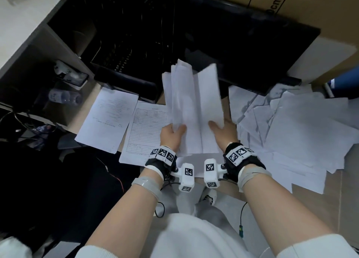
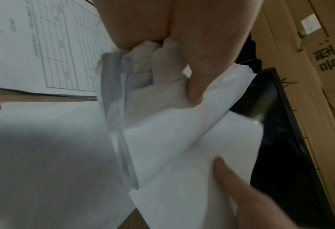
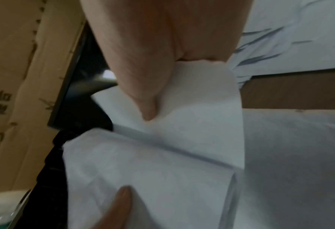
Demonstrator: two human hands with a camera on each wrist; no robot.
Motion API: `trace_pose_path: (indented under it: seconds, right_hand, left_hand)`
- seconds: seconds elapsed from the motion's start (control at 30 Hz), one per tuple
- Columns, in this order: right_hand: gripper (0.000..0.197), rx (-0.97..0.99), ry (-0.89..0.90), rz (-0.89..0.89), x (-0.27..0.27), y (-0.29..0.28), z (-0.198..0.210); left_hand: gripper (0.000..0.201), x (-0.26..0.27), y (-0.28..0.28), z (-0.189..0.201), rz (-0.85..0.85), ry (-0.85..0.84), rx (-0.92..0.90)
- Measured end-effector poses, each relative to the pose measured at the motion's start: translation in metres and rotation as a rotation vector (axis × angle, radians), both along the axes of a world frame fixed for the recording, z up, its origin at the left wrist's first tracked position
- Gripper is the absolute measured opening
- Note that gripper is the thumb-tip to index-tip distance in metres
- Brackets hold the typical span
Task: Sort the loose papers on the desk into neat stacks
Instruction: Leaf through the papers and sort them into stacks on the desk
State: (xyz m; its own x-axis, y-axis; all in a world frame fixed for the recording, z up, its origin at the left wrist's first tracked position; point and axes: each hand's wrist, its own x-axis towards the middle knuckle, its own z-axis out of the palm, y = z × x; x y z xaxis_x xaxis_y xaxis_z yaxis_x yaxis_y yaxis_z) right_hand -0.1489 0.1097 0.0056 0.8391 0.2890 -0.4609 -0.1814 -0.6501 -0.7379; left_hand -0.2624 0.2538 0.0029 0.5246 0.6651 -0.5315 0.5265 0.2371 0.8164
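Note:
Both hands hold a bundle of white sheets (image 1: 192, 106) upright over the desk's middle. My left hand (image 1: 172, 134) grips the bundle's left edge, thumb on top; the left wrist view shows its thumb (image 2: 197, 86) pressing bunched sheets (image 2: 162, 124). My right hand (image 1: 223, 130) pinches the right edge; the right wrist view shows the thumb (image 3: 148, 105) on the paper (image 3: 182, 131). Two printed forms lie flat on the left: a text page (image 1: 108, 117) and a table form (image 1: 143, 131). A loose heap of white papers (image 1: 291, 129) covers the desk's right side.
A black wire tray (image 1: 124, 59) and a dark monitor (image 1: 242, 44) stand behind the papers. Cardboard boxes (image 1: 310, 20) fill the back right. A shelf unit with a bottle (image 1: 64, 97) is at the left. Wooden desk surface (image 1: 320, 209) shows at the front right.

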Motion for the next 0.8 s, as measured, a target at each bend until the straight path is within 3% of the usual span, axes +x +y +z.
trace_pose_path:
  seconds: [0.07,0.37,0.5,0.67,0.8]
  right_hand:
    - [0.054,-0.088,0.027,-0.050,-0.002,-0.011,-0.008]
    - [0.055,-0.201,0.127,-0.040,-0.002,-0.031,-0.025]
    - [0.051,-0.163,0.127,-0.038,0.003,-0.036,-0.030]
    - [0.019,-0.232,0.121,-0.083,0.006,-0.050,-0.048]
    - [0.030,-0.353,0.166,-0.083,0.001,-0.058,-0.068]
  left_hand:
    - [0.011,-0.005,0.002,0.000,0.009,0.023,-0.001]
    - [0.015,-0.003,-0.012,-0.004,0.009,0.062,0.005]
    - [0.018,0.001,-0.015,-0.006,0.012,0.071,0.031]
    - [0.021,-0.003,-0.011,-0.010,0.118,0.119,0.113]
    - [0.022,-0.013,0.003,-0.016,0.205,0.174,0.169]
